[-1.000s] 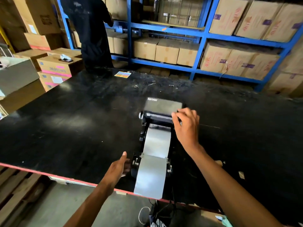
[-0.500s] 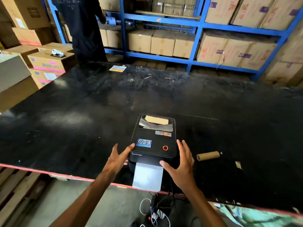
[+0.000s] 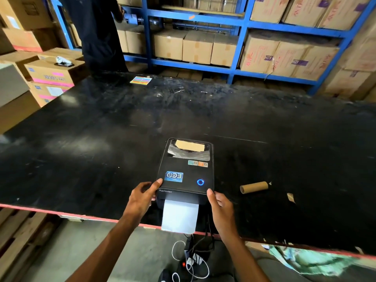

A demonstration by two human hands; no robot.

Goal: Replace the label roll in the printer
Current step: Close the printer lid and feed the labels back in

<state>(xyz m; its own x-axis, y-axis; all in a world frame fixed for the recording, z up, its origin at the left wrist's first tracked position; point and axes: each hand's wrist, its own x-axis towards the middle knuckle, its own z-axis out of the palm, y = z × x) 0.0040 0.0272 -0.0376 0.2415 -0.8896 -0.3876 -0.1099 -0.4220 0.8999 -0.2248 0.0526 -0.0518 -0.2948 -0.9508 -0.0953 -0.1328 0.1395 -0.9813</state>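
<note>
The printer (image 3: 185, 169) sat with its lid down at lower centre of the frame, near the front edge of the black table (image 3: 101, 139). A ring on its top glowed blue, and a strip of white label paper (image 3: 180, 216) hung from the front slot, reaching past the table edge. Through the window in the lid a brown cardboard piece showed; I could not tell more of the roll inside.

My left hand (image 3: 142, 197) gripped the printer's front left corner, thumb on top of the lid. My right hand (image 3: 220, 208) held the front right corner in the same way, thumb tip against the lid's edge. Both hands were closed on the printer.

To the right of the printer, apart from it, an empty cardboard core (image 3: 254, 187) lay on its side, with a small paper scrap just beyond it. A coloured card (image 3: 141, 80) lay at the table's far side. Cables (image 3: 191, 261) trailed on the floor below the front edge. Blue shelving (image 3: 240, 27) with cartons filled the upper frame, and a person in dark clothes (image 3: 99, 33) stood at upper left.
</note>
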